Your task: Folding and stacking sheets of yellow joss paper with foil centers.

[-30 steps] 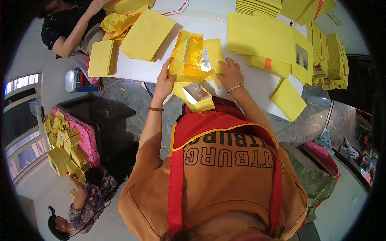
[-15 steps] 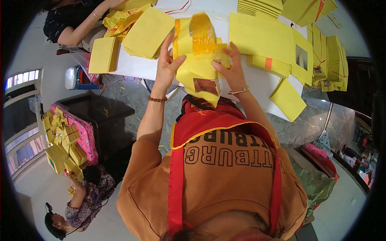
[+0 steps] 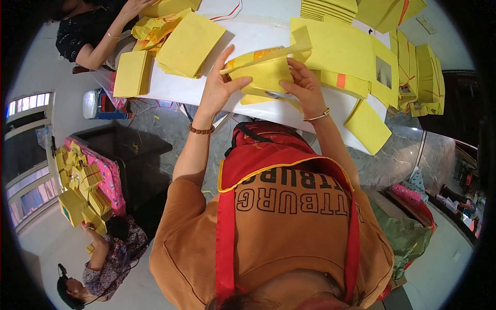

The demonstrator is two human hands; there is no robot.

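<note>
White table crowded with yellow paper, one folded sheet lifted over its near edge

Across the white table [image 3: 263,28], I look down from my remote post on yellow stacks to both sides, apparently parted to leave working space between them. The yellow sheet [image 3: 271,72] is raised in the middle, near the wearer's red apron [image 3: 268,160]. My view gives the left hand [image 3: 219,85] partly spread, thumb laid along the near face, index finger extended, holding the left end. Opposite, the right hand [image 3: 306,88] is more curled, thumb and fingertips closed on the right side. Gripping both ends probably stops such limp paper from sagging.

I read the sheet as matte and soft, creased lengthwise, with a glossy orange panel [image 3: 263,53] showing behind it. The left stack [image 3: 188,44] looks squared but slightly fanned; beside it lies crinkled orange-yellow wrapping [image 3: 152,33]. Red string cinches the bundles [image 3: 431,77] at far right, seemingly to keep them together.
</note>
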